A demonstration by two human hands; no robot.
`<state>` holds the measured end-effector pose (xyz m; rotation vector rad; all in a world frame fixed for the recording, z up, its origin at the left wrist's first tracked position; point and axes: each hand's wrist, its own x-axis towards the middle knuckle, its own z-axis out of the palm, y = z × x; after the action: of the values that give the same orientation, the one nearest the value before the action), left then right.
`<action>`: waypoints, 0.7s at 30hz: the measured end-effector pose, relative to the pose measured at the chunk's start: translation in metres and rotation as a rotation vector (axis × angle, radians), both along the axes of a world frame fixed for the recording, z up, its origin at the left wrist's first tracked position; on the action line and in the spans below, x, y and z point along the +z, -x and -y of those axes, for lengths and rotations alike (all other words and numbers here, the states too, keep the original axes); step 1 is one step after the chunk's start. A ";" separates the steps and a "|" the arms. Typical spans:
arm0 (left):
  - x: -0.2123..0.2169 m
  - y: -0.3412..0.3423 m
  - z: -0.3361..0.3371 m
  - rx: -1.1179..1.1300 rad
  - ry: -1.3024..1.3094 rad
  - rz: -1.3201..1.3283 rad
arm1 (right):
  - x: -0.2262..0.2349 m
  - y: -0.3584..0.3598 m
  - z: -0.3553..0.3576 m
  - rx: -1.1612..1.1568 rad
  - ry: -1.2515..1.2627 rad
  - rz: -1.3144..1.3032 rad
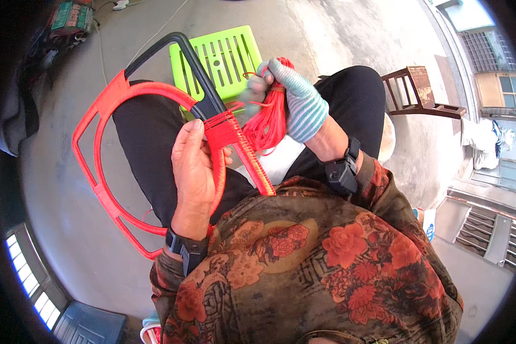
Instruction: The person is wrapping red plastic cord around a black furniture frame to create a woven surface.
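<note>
A frame [101, 195] of a round ring joined to angled outer bars lies across my lap, mostly wrapped in red cord. One stretch of black bar at its far side is bare. My left hand [192, 157], ungloved, pinches the ring just beside a band of wound red cord [222, 135] that bridges ring and bar. Right of it, my right hand [295, 97], in a striped grey-green glove with some fingertips blurred, is closed round a hank of red cord [268, 123]. A strand seems to run from the hank toward the wound band.
Beyond my knees stands a lime-green slatted plastic stool [230, 60]. A small wooden chair [421, 94] is off to the right. Dark items [54, 34] are heaped at the far left, near a thin pale cable [160, 28] on the concrete floor. A dark blue panel [89, 324] sits lower left.
</note>
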<state>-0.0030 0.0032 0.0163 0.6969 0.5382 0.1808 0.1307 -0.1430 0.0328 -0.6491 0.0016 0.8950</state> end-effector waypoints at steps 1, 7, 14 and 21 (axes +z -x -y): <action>0.001 0.000 0.000 -0.006 0.001 0.002 | -0.005 -0.006 0.000 0.056 -0.120 0.008; 0.001 0.004 0.004 -0.036 -0.014 -0.026 | -0.004 0.000 -0.006 0.172 0.469 0.165; 0.002 0.005 0.001 -0.091 -0.059 -0.063 | 0.020 0.013 -0.014 0.469 0.937 0.675; -0.004 0.017 0.003 -0.196 -0.132 -0.083 | -0.007 0.029 0.003 0.368 0.815 0.602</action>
<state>-0.0195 -0.0001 0.0122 0.8837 0.5373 0.0032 0.1017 -0.1459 0.0254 -1.7063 -0.3156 1.0122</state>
